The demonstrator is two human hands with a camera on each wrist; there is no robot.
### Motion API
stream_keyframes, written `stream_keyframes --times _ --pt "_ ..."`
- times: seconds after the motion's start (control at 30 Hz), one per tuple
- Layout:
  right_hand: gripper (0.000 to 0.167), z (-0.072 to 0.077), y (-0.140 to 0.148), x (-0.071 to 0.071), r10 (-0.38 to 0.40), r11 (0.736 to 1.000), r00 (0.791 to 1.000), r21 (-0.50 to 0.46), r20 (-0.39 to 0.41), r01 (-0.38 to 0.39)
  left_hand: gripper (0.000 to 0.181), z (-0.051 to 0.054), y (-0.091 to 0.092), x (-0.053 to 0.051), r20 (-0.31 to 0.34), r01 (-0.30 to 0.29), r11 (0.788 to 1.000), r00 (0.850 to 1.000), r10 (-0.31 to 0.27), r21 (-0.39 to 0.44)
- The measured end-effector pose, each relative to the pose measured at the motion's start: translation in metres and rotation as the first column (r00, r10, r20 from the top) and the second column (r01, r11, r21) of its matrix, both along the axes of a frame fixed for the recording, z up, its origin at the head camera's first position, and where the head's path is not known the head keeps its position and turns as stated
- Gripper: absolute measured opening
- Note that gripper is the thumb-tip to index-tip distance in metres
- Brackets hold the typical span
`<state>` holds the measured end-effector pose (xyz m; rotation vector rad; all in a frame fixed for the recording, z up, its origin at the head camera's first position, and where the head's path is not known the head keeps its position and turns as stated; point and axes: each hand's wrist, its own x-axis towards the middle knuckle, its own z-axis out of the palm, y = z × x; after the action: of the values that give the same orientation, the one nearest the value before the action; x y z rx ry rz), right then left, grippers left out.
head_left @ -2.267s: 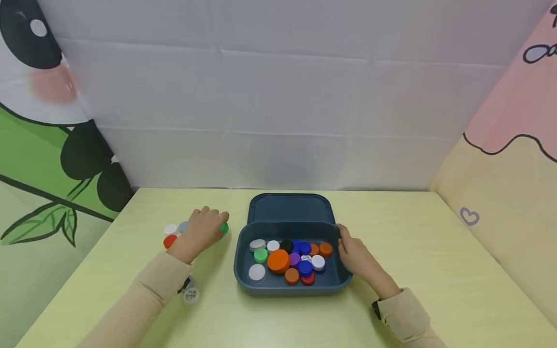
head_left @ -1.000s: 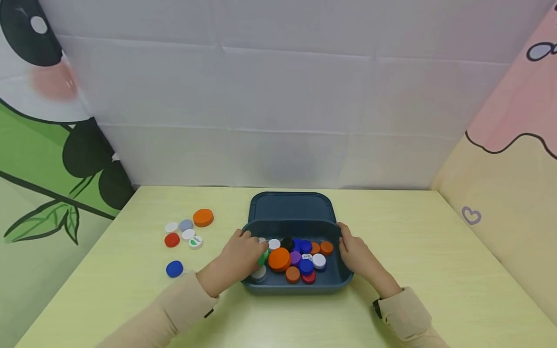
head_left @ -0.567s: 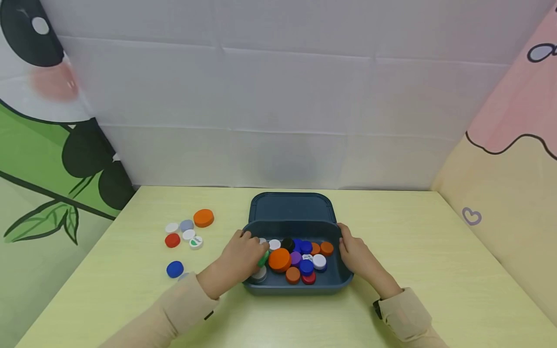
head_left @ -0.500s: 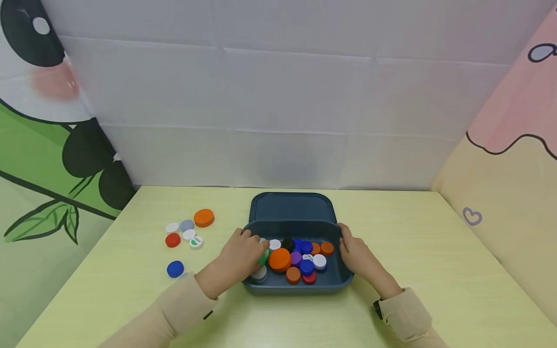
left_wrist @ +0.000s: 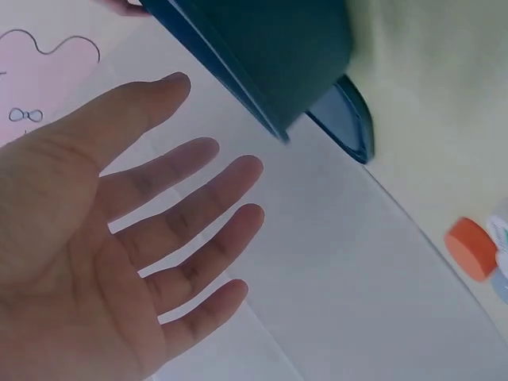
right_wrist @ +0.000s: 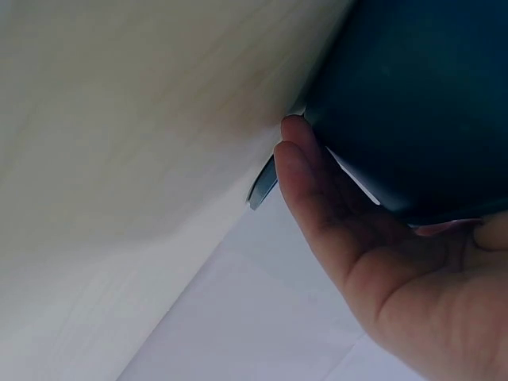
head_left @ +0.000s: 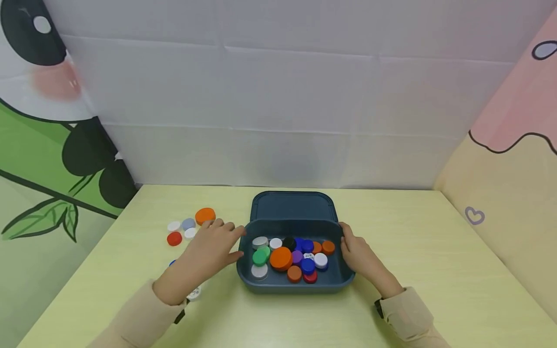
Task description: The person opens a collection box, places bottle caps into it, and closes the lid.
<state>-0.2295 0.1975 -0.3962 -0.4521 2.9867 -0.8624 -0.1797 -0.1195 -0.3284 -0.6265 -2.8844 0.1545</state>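
Note:
A dark blue-grey box point(head_left: 296, 290) holds several bottle caps. At its left end a green bottle cap point(head_left: 259, 258) rests against a lighter green one, near a large orange cap point(head_left: 281, 259). Just outside the left wall, my left hand point(head_left: 204, 251) hovers with fingers spread and nothing in them; the left wrist view shows its bare palm point(left_wrist: 87, 246). My right hand point(head_left: 363, 253) grips the box's right wall. In the right wrist view, its fingers point(right_wrist: 298, 171) lie along the outside of the wall, and the thumb is mostly hidden.
Behind the box lies its lid point(head_left: 293, 205). Left on the table are loose caps: orange point(head_left: 205, 215), red point(head_left: 174, 239), light blue point(head_left: 188, 223) and white point(head_left: 174, 226). A printed white cap point(head_left: 194, 293) and a blue one are partly covered by the left arm.
My left hand carried a green cap from the table into the box, let go of it, and drew back left over the rim. The right hand stays on the box.

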Motion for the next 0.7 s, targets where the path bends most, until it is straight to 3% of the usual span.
stream_keyframes --times 0.37,0.53,0.7 --pt "0.041 -0.002 0.000 -0.001 -0.006 1.000 1.000 0.000 0.010 0.006 0.038 -0.015 -0.037 0.021 0.046 -0.047 0.999 0.998 0.046 0.013" --pt "0.041 -0.002 0.000 -0.001 -0.004 1.000 1.000 0.002 0.002 0.004 0.036 -0.023 -0.046 0.031 0.100 -0.047 0.999 0.994 0.048 -0.014" --pt "0.040 -0.003 0.000 -0.001 -0.003 1.000 1.000 0.000 -0.013 0.003 0.031 -0.031 -0.054 0.040 0.195 -0.054 0.998 0.979 0.059 -0.031"
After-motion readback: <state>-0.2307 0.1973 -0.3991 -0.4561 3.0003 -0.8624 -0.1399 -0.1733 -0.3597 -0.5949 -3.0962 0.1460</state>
